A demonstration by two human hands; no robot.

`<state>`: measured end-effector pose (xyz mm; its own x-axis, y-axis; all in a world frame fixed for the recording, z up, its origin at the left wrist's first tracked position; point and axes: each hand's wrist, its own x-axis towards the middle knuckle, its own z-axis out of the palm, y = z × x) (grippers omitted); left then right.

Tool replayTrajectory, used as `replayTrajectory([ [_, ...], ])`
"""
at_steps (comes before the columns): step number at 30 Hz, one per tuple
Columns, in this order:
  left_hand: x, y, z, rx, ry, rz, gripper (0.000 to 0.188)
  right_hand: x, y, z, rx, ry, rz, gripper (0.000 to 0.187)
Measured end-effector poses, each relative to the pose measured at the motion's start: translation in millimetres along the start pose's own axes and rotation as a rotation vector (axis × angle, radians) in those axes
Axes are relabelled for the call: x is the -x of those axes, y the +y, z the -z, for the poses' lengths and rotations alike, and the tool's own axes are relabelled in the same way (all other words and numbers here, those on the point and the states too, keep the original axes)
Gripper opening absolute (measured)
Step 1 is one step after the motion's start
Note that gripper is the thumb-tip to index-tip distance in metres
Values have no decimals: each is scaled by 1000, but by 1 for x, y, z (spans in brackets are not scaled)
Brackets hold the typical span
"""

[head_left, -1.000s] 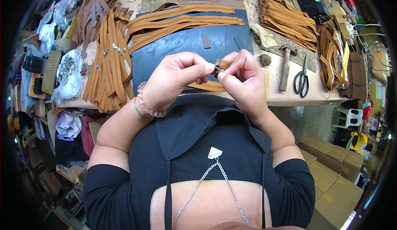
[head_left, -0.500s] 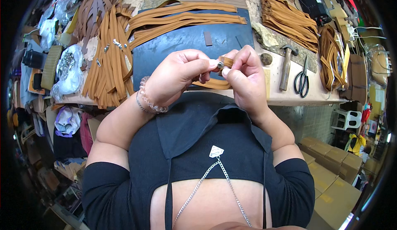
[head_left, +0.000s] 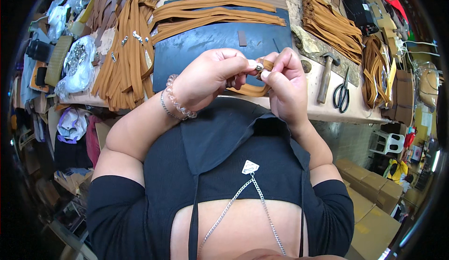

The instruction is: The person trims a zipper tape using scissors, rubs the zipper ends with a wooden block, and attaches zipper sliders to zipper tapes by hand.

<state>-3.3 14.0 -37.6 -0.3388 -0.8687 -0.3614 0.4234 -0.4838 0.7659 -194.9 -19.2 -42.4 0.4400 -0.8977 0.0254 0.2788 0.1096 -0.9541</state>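
Note:
Over the table's near edge, my left hand (head_left: 211, 75) pinches a small silver zipper slider (head_left: 259, 66) between thumb and forefinger. Facing it, my right hand (head_left: 286, 84) is closed on the end of a tan-brown zipper tape (head_left: 267, 65), which bends in a small loop right at the slider. A lower stretch of brown tape (head_left: 251, 90) shows below the fingers. Whether the slider sits on the tape's teeth is too small to tell. The other fingers of both hands are curled and partly hidden.
A dark blue mat (head_left: 187, 49) lies beneath, with brown zipper tapes (head_left: 220, 14) across its far side and a small brown strip (head_left: 242, 38). Bundled tapes (head_left: 124, 58) with silver sliders are at left. A hammer (head_left: 324, 80) and black-handled scissors (head_left: 342, 96) lie at right.
Both hands appear slightly further right and up, together with the slider and tape, as the whole view shifts a little. The grip of each hand stays much the same.

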Motion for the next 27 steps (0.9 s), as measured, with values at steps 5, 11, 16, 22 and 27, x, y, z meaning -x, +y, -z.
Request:
replayTrajectory([
  [5, 1, 1, -4, -24, 9, -38, 18, 1, -3, -3, -45, -10, -8, 20],
  [11, 5, 6, -4, -117, 12, -47, 22, 0, -3, -5, -1, 25, 12, 21],
  [16, 3, 2, -4, -125, 34, -118, 21, 1, -2, -6, 35, 4, 75, 23],
  [22, 1, -1, -2, -82, 17, -137, 21, 2, -3, -6, -46, -4, 46, 24],
  [27, 0, -5, -1, -90, 21, -162, 20, 2, -2, -6, -81, -6, 41, 24],
])
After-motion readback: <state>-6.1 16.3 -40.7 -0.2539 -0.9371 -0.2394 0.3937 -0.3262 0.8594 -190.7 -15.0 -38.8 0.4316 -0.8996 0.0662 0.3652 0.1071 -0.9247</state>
